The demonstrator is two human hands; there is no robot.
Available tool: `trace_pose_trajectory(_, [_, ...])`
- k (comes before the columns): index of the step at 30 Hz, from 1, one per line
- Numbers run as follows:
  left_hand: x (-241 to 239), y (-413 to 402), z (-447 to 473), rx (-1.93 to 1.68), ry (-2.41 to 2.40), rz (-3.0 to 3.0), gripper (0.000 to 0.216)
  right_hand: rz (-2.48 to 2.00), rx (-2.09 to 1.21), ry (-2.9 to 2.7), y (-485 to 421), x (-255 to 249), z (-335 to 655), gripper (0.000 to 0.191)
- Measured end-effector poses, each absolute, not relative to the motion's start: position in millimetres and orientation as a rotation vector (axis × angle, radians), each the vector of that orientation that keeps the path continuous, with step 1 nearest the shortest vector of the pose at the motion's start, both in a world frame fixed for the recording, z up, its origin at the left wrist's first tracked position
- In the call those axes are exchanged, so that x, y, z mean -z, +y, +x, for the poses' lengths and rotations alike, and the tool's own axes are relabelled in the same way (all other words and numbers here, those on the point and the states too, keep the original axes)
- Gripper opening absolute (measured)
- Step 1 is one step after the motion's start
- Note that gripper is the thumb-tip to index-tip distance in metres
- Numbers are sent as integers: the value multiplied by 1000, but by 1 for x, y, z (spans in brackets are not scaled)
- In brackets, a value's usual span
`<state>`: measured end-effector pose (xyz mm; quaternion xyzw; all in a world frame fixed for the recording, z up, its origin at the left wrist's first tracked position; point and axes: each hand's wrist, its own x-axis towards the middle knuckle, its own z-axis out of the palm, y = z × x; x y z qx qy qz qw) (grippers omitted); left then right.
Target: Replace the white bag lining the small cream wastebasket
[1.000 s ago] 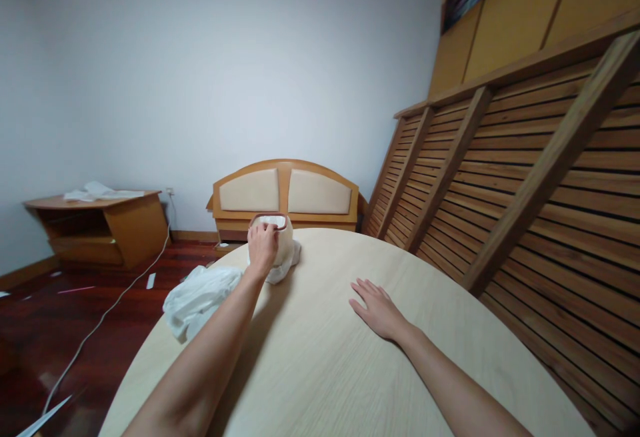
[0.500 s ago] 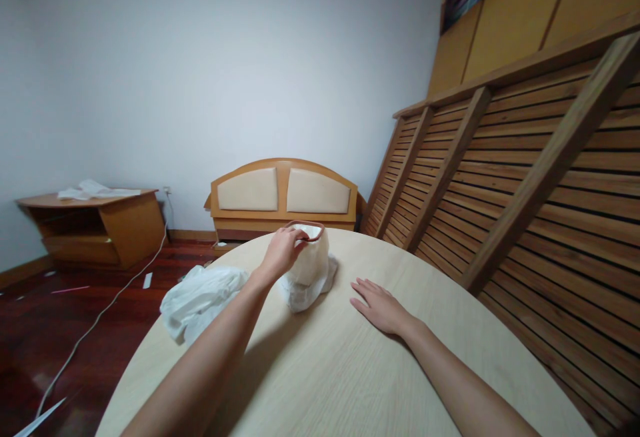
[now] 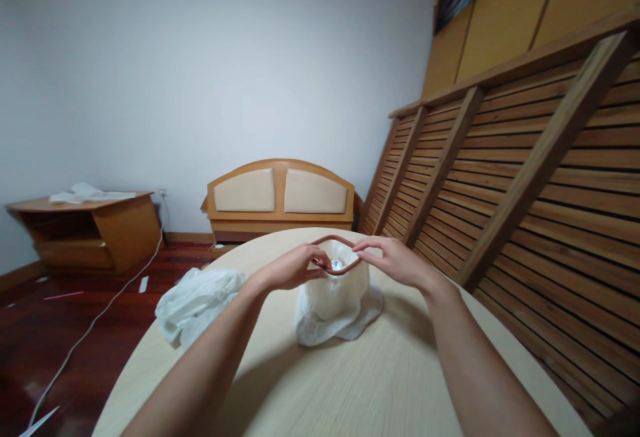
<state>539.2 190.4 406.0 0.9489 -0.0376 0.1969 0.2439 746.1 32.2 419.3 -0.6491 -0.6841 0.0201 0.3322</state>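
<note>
A small pale waste bin [image 3: 336, 294] with a brown rim stands on the round table, a white plastic bag [image 3: 320, 326] gathered loosely around its lower part. Something whitish and crinkled shows inside its mouth. My left hand [image 3: 295, 267] grips the near left of the rim, fingers curled over into the opening. At the right side of the rim, my right hand [image 3: 393, 260] has its fingertips on the edge, with the thumb against the outer wall. Left of the bin lies another crumpled white plastic bag [image 3: 197, 304], partly behind my left forearm.
The round wooden table [image 3: 350, 390] is in front of me. Slatted wood panels [image 3: 525, 224] lean at the right. A wooden headboard [image 3: 280, 190] stands beyond the table, and a low cabinet [image 3: 127, 234] with papers on it at the left. A cable [image 3: 93, 320] crosses the floor.
The bin has come nearer and to the right with my left hand on its rim. My right hand has lifted from the tabletop and now holds the rim's right side.
</note>
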Motion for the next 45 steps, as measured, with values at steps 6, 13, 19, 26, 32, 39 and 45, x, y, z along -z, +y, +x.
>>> trace_pose_trajectory(6, [-413, 174, 535, -476, -158, 2527, 21, -1653, -219, -2080, 15, -428, 718, 27])
trace_pose_trajectory(13, [-401, 176, 532, -569, 58, 2555, 57, -1688, -235, -2049, 11, -422, 710, 28])
trace_pose_trajectory(19, [-392, 178, 534, -464, 107, 2457, 108, -1704, -301, -2027, 8, -430, 705, 34])
trace_pose_trajectory(26, [-390, 177, 538, -507, 2, 2450, 90, -1838, -178, -1957, 13, -415, 721, 80])
trace_pose_trajectory(32, [-394, 175, 535, -431, 151, 2425, 114, -1962, -240, -1862, 18, -405, 727, 94])
trace_pose_trajectory(39, [-396, 177, 534, -347, 112, 2377, 123, -1942, -203, -1906, 20, -413, 716, 84])
trace_pose_trajectory(45, [-393, 177, 537, -340, 93, 2342, 123, -1899, -147, -1916, 21, -409, 715, 79])
